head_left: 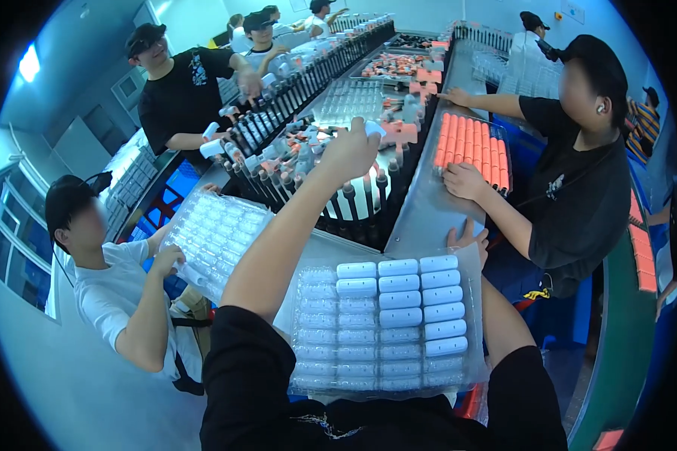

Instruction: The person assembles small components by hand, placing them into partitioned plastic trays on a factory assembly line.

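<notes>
In front of me is a clear plastic tray [320,331] with rows of moulded pockets. Several white oblong plastic casings [400,300] fill pockets in its far and right-hand part; other pockets hold nothing. My right hand [468,236] grips the tray's far right corner, partly hidden behind it. Stretched far forward, my left hand [351,152] is over the near end of the rack line, its fingers closed on a white plastic casing [374,132]. Just below it stand dark upright posts [348,197], some with pale or orange pieces on top.
To my left a co-worker [120,286] holds another clear tray [222,231]. At right, a person in black [572,173] reaches over a tray of orange casings [470,150] on the metal table [417,203]. Loose orange and white parts [399,66] lie between the post rows.
</notes>
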Available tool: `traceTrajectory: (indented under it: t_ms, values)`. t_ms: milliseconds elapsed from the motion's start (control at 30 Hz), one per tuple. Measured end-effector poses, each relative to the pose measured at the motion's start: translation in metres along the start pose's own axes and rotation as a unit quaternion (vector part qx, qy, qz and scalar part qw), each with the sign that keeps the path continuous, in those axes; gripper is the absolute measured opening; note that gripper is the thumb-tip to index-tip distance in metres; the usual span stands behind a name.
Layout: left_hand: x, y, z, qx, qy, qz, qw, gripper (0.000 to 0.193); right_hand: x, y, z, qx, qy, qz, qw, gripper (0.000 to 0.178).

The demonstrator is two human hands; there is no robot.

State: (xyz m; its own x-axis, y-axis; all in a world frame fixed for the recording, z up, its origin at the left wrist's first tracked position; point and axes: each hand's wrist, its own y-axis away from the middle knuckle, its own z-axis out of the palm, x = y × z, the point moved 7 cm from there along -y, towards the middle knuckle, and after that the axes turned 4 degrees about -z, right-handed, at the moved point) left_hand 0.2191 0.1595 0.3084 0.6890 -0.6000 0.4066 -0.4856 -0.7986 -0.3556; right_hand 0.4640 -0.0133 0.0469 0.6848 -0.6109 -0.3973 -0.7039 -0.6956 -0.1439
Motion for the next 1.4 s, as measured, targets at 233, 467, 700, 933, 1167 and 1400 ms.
traceTrajectory:
  t_ms: [233,467,700,933,1167,1400]
  values:
    - [-0.014,0.015,-0.030,-0.112,-0.142,0.029,0.983,0.050,0.008,0.000,-0.003,0.002,0.002,0.002,1.000,0.067]
    - [0.020,0.007,-0.041,-0.062,-0.076,0.043,0.994,0.051,0.003,0.002,-0.008,0.022,0.007,0.002,1.000,0.066]
    - [0.049,0.003,0.001,0.004,-0.265,0.308,0.914,0.043,-0.001,0.009,-0.001,0.050,0.011,-0.001,0.999,0.064]
    - [-0.003,0.021,0.006,-0.088,-0.186,0.099,0.973,0.055,0.003,0.003,-0.001,0.055,0.014,-0.013,0.998,0.063]
    - [-0.027,0.082,-0.037,-0.105,-0.366,-0.020,0.924,0.051,0.003,-0.004,0.002,0.058,0.011,-0.003,0.998,0.064]
    - [0.080,0.051,-0.052,-0.085,-0.258,0.245,0.931,0.023,0.000,0.000,-0.012,0.019,-0.014,-0.001,1.000,0.068]
